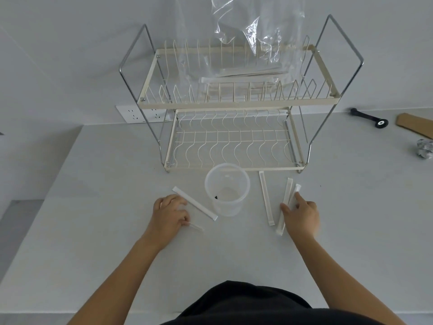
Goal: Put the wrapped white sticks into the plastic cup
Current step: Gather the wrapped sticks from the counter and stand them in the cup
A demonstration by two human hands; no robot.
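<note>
A clear plastic cup (pixel 226 192) stands upright on the white table, just in front of the dish rack. Left of it lies one wrapped white stick (pixel 195 203) on a diagonal. My left hand (pixel 169 215) rests beside that stick, fingers curled, pinching a second stick (pixel 196 227) at its near end. Right of the cup lie three wrapped sticks: one alone (pixel 266 198), a second (pixel 284 206), and a third (pixel 295 192) partly under my fingers. My right hand (pixel 301 213) touches that pair, thumb on one and forefinger on the other.
A two-tier wire dish rack (pixel 230 103) stands behind the cup; its top shelf holds a clear plastic bag (pixel 255 43) with more wrapped sticks. At the far right lie a black tool (pixel 369 118), a cardboard piece (pixel 413 125) and crumpled foil (pixel 424 148). A wall socket (pixel 140 114) sits at left.
</note>
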